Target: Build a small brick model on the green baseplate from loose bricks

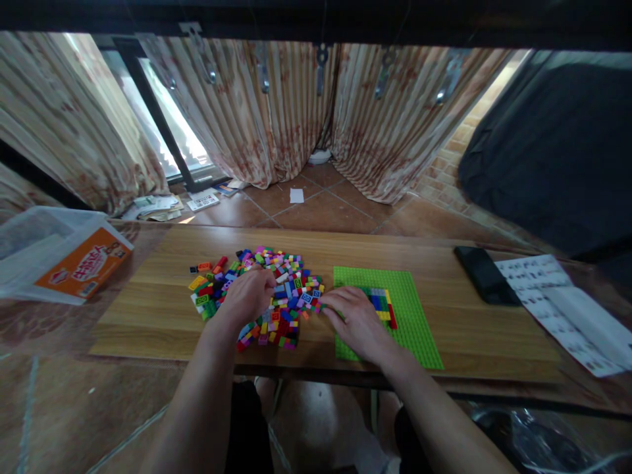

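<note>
A heap of small colourful toy building bricks (284,289) is spread over the left half of the wooden board. Above the middle of this heap, my left hand (251,293) is closed, its fingers curled downward; whatever they hold is hidden. My right hand (358,319) lies across the left part of a green baseplate (415,316). Its thumb and forefinger come together at the heap's right edge, by some tiny bricks, and I cannot make out what is between them. Partly covered by this hand, a block of joined blue, yellow, red, grey and green bricks (381,303) sits on the baseplate.
A clear plastic box (54,230) with an orange label stands at the far left. On the right are a black phone-like slab (486,275) and printed picture sheets (563,309). The wooden board's front edge (316,368) runs above my legs.
</note>
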A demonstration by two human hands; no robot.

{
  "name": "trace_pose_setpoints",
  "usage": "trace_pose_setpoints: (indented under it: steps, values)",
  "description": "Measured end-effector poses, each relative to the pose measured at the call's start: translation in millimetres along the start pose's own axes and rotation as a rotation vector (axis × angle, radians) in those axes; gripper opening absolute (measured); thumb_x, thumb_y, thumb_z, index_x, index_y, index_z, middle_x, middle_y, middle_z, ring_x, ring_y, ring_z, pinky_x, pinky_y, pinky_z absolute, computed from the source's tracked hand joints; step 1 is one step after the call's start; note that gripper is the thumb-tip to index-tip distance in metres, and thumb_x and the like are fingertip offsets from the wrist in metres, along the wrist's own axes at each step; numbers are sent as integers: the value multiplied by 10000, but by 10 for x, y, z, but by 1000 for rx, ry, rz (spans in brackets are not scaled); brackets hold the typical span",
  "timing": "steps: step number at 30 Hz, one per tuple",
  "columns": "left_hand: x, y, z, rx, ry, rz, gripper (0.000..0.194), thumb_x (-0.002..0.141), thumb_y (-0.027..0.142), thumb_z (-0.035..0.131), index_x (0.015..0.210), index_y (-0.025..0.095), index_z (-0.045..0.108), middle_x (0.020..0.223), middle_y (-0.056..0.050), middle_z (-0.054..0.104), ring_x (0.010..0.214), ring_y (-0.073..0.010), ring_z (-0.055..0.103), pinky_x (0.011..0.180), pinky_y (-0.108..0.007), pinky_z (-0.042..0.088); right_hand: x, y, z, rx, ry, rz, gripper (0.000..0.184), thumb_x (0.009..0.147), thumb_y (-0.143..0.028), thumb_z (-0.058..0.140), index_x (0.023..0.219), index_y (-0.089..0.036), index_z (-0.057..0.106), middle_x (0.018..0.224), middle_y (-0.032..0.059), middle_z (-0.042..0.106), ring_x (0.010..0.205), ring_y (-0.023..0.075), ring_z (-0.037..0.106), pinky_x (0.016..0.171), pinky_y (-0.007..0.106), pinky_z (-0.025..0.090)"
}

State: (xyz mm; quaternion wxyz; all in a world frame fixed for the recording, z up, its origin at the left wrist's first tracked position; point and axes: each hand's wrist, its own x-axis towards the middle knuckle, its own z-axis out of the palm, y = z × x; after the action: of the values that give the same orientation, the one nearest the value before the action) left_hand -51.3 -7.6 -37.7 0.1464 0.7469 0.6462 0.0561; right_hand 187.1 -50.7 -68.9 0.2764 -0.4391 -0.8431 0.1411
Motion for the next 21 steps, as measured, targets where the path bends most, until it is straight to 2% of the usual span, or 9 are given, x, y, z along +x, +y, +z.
trace_pose_setpoints:
  steps: [4,7,10,13,16,21]
  values:
    - [25,-63,-43,-157,93,44,105,816,219,527,808,183,626,777,-41,644,721,-183,591,677,-278,425,-4,14,-17,-13,26,0,161,912,-172,560,989,-218,693,997,62,725,920,193,631,886,379,448]
    - [54,-55,-62,-373,161,73,132,821,283,509,758,188,577,664,-2,568,632,-153,521,608,-255,398,-5,31,-35,-17,60,6,153,912,-184,568,973,-228,701,989,59,729,909,197,637,877,383,455]
    - [51,51,-69,-691,146,98,147,792,321,540,747,184,569,670,13,565,639,-129,516,610,-229,413,-5,42,-59,-21,81,24,151,919,-199,565,955,-240,705,969,48,735,898,196,640,867,378,460]
    - [20,204,-66,-944,60,94,181,776,343,584,801,165,604,720,12,598,641,-111,535,626,-222,444,-7,54,-89,-34,114,54,163,921,-196,553,932,-233,712,944,49,739,885,203,642,855,379,464]
    - [8,317,-31,-1026,-29,133,211,782,344,617,854,148,647,767,-6,640,651,-109,562,635,-226,464,-16,80,-139,-22,201,103,180,919,-195,541,926,-227,718,924,54,742,874,210,651,844,385,476]
    - [33,484,96,-987,-14,260,197,788,295,642,901,142,693,886,-48,711,813,-154,643,754,-259,504,-46,176,-287,88,405,283,188,906,-266,545,939,-226,725,938,51,750,898,212,673,842,377,507]
